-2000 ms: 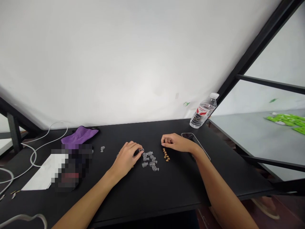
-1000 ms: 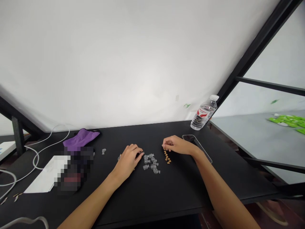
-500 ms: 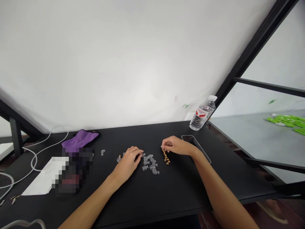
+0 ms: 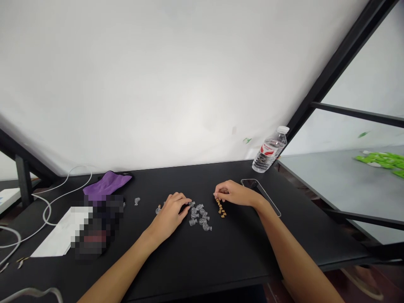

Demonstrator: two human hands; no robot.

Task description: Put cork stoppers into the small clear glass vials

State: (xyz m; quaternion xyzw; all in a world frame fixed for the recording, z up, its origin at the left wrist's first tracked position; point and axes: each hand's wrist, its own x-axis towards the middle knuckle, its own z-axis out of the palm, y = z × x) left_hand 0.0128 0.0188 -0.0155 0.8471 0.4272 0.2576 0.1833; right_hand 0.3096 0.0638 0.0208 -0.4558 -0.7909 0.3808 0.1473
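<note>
Several small clear glass bottles (image 4: 202, 221) lie in a cluster at the middle of the black table. My left hand (image 4: 172, 210) rests palm down at their left side, thumb and fingers apart, fingertips by the nearest bottle. Another small bottle (image 4: 158, 209) shows just left of that hand, partly covered by it. To the right of the cluster is a short line of small cork stoppers (image 4: 220, 208). My right hand (image 4: 229, 192) is at the far end of that line, fingertips pinched together; what they hold is too small to make out. One bottle (image 4: 136, 201) lies apart at the left.
A water bottle (image 4: 270, 150) stands at the back right, with a phone (image 4: 261, 195) in front of it, beside my right forearm. At the left are a purple cloth (image 4: 107, 185), white paper (image 4: 57, 235), a blurred dark object and white cables (image 4: 47, 210).
The view has shifted very slightly. My left hand's fingers have moved a little at the edge of the bottle cluster; my right hand keeps its pinch by the corks.
</note>
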